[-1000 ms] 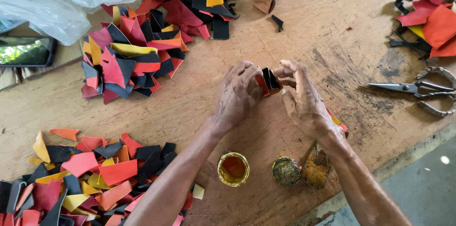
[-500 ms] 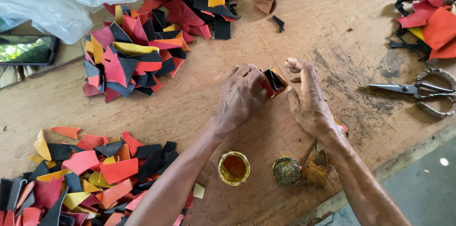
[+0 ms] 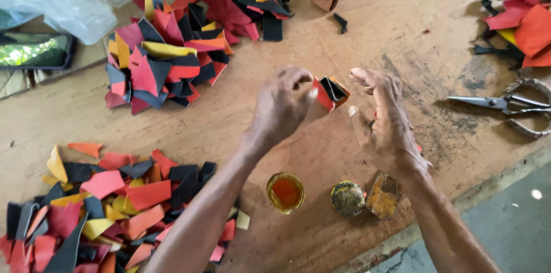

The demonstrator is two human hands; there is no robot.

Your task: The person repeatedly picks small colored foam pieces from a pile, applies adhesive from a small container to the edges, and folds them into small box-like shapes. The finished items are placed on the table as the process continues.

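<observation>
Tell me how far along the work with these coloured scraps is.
Looks done: cutting, judging by the scrap piles and, with the scissors lying idle. In hand: the left hand has a folded red, black and orange piece in its grip, the right hand open beside it, the open glue tin below. Left: both piles look large.
</observation>
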